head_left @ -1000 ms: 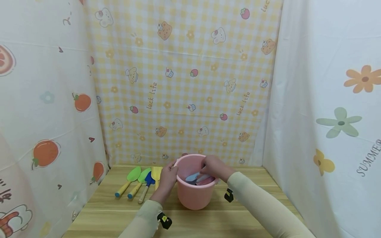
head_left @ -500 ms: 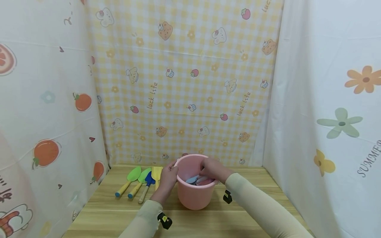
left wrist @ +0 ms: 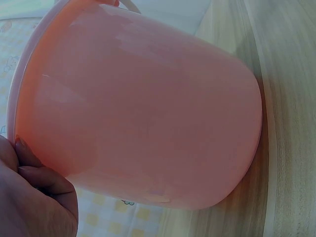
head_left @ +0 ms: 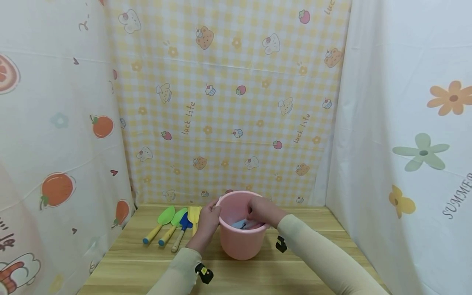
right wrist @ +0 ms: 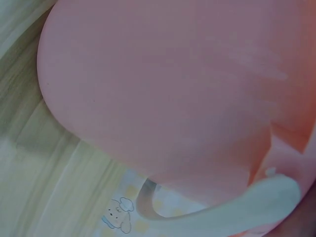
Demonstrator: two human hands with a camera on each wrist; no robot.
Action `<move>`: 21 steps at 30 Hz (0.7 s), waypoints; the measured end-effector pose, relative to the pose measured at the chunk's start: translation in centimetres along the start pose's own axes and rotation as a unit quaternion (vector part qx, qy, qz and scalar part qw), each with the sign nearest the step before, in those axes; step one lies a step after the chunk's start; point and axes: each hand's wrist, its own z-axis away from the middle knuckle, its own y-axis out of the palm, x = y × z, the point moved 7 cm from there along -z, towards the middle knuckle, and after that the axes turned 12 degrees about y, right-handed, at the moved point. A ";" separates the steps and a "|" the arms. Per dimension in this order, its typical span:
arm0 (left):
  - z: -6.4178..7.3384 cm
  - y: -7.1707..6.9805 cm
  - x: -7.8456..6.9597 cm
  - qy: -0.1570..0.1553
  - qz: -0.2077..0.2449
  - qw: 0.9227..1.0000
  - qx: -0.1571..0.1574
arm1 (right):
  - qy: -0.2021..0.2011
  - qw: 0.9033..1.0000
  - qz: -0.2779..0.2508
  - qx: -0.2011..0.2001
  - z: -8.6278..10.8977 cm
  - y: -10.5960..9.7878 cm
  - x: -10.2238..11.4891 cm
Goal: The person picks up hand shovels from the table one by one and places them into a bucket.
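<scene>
A pink bucket (head_left: 241, 248) stands upright on the wooden table. My left hand (head_left: 207, 223) grips its left rim, and the left wrist view shows that hand's fingers (left wrist: 47, 180) bent at the edge. Over the right rim reaches my right hand (head_left: 266, 210), its fingers down inside the bucket and mostly hidden. Low in the bucket, close to those fingers, lie a light blue piece (head_left: 239, 224) and a pinkish piece (head_left: 254, 225); I cannot tell whether the right hand holds either. In the right wrist view the bucket's white handle (right wrist: 256, 205) hangs at its side.
Left of the bucket lie toy shovels side by side: two green ones (head_left: 166, 215) with yellow handles, a blue one (head_left: 185, 221) and a yellow one (head_left: 194, 216). A checked curtain (head_left: 228, 123) closes the back, and white printed curtains (head_left: 368, 135) flank the table (head_left: 295, 274).
My right hand has sunk a little deeper into the bucket, and less of the light blue piece shows. The left hand, the bucket and the shovels have stayed in place.
</scene>
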 end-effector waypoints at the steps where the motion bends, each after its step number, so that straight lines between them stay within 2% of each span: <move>1: 0.0 0.0 0.0 0.001 0.001 1.000 0.000 | -0.001 1.000 -0.002 0.001 0.0 0.0 0.0; 13: 0.0 0.0 -0.1 -0.002 0.008 1.000 -0.003 | 0.009 1.000 0.003 0.011 0.0 0.2 -0.1; 21: 0.1 -0.1 -0.1 -0.001 0.005 1.000 -0.001 | 0.001 0.999 -0.052 0.015 0.2 0.3 0.0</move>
